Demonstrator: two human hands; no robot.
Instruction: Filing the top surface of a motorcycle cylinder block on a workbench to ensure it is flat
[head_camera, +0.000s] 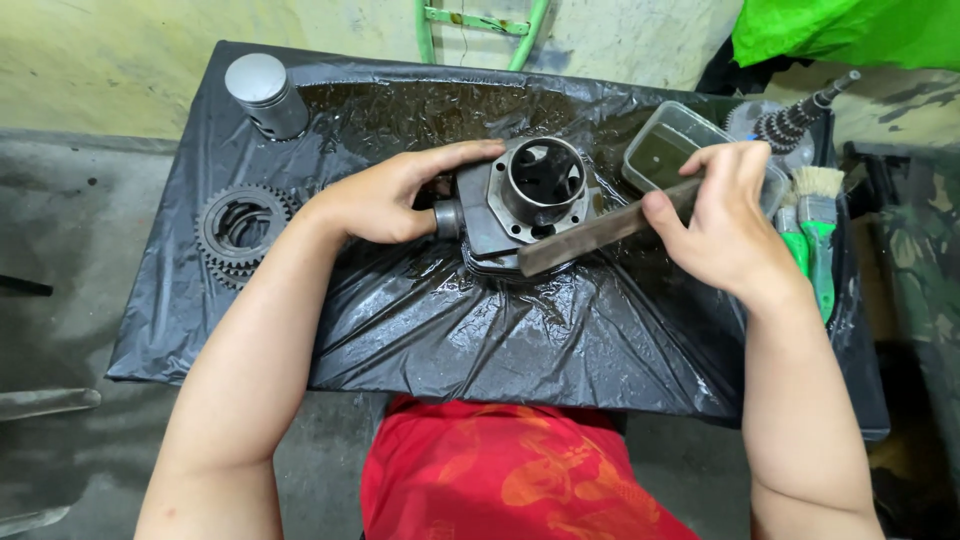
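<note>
**Two hands on the engine cylinder**

Two bare hands are on one grey metal engine cylinder (525, 200), which sits on the black plastic sheet (450, 320) covering the table. The left hand (385, 200) is curled over the cylinder's left side, fingers wrapped across its top edge and thumb tucked by the round port stub, holding it steady. The right hand (725, 225) grips a flat metal bar (600, 232) (long, dull, straight-edged), thumb pressing on its near face and fingers folded over the far edge. The bar slants down from those fingers and its free end lies across the cylinder's near flange, touching it just below the open bore.

Just beyond the right fingertips is a clear plastic tub (672, 150) with dark liquid inside. To the outside of the right hand lie two brushes with green handles (815, 245), and further back a geared shaft (795, 120). Well beyond the left fingers, at the sheet's far corner, a silver piston (265, 95) stands upright. Outside the left wrist, a toothed sprocket (240, 232) lies flat on the sheet. A red shirt (500, 475) shows at the near edge.
</note>
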